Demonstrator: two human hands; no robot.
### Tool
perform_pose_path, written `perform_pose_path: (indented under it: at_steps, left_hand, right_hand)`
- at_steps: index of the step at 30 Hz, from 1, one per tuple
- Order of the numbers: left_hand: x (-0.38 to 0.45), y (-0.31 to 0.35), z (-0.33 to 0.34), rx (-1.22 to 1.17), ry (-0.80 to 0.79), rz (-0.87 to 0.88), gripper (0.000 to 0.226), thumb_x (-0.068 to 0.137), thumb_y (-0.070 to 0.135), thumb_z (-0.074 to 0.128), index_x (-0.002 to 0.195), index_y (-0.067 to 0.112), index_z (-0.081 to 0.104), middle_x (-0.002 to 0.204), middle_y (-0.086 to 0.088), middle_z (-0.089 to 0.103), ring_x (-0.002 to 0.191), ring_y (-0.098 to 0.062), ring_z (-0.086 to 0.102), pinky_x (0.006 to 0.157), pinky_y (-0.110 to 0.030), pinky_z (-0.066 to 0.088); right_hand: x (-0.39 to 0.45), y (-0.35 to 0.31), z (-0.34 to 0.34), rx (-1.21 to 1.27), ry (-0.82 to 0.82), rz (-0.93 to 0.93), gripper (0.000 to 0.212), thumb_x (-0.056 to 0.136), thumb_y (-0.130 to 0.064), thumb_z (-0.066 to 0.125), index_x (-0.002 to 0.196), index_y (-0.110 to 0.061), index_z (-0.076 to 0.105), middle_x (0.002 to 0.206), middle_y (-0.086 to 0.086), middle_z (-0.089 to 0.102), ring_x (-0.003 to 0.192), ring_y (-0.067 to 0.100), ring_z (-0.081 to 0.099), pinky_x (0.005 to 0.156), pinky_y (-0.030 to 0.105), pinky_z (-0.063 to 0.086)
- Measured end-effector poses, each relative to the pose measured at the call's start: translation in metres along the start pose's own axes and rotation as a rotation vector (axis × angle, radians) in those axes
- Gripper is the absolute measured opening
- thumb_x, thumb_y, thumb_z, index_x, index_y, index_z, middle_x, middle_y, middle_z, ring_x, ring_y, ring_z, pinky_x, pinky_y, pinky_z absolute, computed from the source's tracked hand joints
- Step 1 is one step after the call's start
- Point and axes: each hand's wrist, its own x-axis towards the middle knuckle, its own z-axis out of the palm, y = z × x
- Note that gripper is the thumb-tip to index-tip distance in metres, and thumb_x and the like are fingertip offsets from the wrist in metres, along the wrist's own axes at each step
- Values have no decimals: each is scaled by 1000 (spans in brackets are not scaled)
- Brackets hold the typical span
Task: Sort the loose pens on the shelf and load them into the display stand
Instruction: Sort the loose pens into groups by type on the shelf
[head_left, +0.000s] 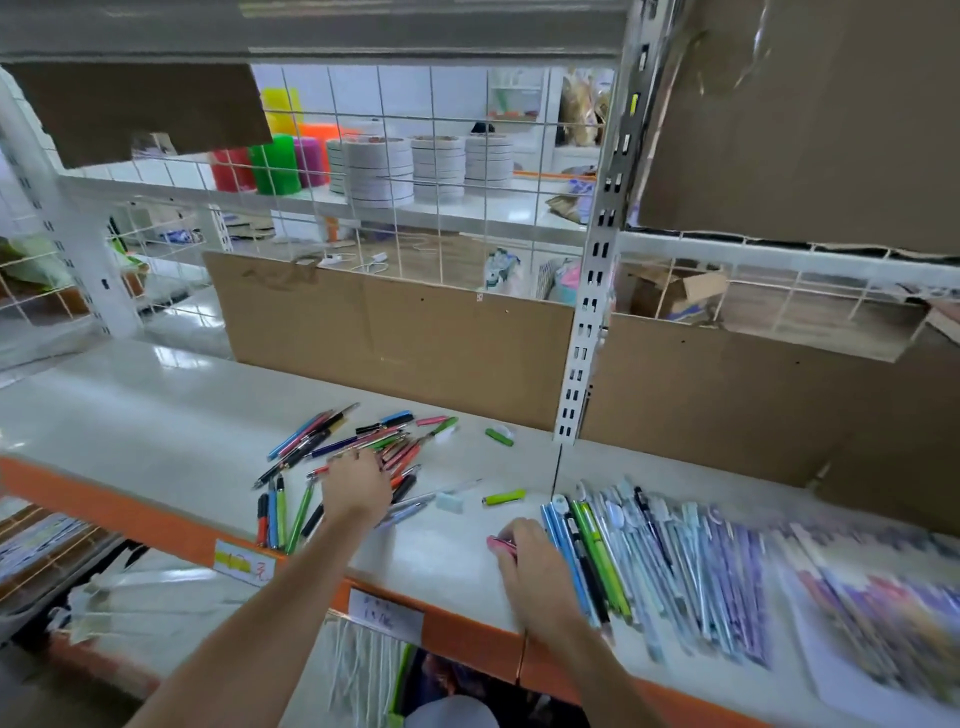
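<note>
Your left hand (357, 486) rests spread on the loose pens (363, 447) beneath it; your right hand (524, 551) pinches a pink pen (500, 543) beside the sorted row (649, 561). Sweeping carelessly could roll pens off the shelf (156, 395) edge.

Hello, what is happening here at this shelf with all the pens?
A person is sorting pens on a white shelf. The left hand reaches into a loose pile of mixed pens, fingers spread over them. The right hand holds a pink pen beside a tidy row of blue and green pens laid side by side. A green cap lies between the pile and the row. No display stand is in view.
</note>
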Motion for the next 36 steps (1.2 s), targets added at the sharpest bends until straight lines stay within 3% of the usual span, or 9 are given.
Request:
perform_pose_path:
  at_steps: [2,6,12,15,19,23,26,30,36]
  left_hand:
    - [0,3,-4,35,-41,-22,30,96,27,47,115,6,53,118,-12,56,109,-25,52,88,-35,46]
    - [1,3,-12,102,-127,-4,18,94,20,47,97,7,59,95,-7,61,82,-18,54,68,-28,48]
    - [-23,4,-8,57,65,44,27,97,15,35,118,7,51,116,-9,55,102,-20,53,86,-29,44]
    - [-34,6,-8,52,121,102,27,99,18,33,114,10,53,113,-5,56,96,-16,47,82,-26,41]
    - [-57,23,-9,-133,179,189,27,100,22,33,93,12,57,82,-5,59,76,-20,50,70,-33,39]
    - [-81,49,3,-453,29,309,19,100,19,40,87,13,53,72,-4,58,72,-20,55,67,-34,41]
    - [-96,58,7,-761,-147,331,19,95,3,48,78,9,55,69,1,49,63,-2,48,60,-15,35]
    - [-99,52,10,-882,-245,288,23,94,6,51,77,17,62,67,7,53,61,2,48,58,-14,34]
    - [-101,48,6,-933,-268,259,26,94,7,52,75,23,63,62,18,54,64,3,47,61,-14,32]
  right_hand:
    - [1,0,0,-3,4,6,17,101,-32,39,102,-17,48,110,-1,51,95,15,52,82,27,39]
    - [1,0,1,-23,-5,33,18,101,-32,38,103,-17,48,110,-1,52,92,14,51,80,26,39]
    - [11,-15,-12,-159,-15,178,34,104,-22,26,128,-5,43,128,11,53,114,25,54,90,30,44]
    - [20,-17,-21,-80,-91,265,14,99,-17,34,104,-10,45,119,17,57,110,30,56,85,30,44]
    - [18,-11,-35,-77,-80,315,11,96,-15,37,102,-10,45,118,18,57,109,31,56,82,30,42]
    - [7,8,-43,-28,4,303,20,98,-15,40,114,-3,45,105,15,62,88,25,60,65,27,40]
    - [-7,17,-52,394,68,290,5,94,-14,54,92,-9,52,78,3,61,60,13,54,50,22,42]
    - [-21,19,-62,919,72,314,11,91,1,52,92,-6,61,74,4,58,59,13,47,50,21,38]
    - [-31,18,-58,1095,144,293,13,92,1,51,95,-3,63,65,4,51,53,12,35,47,22,29]
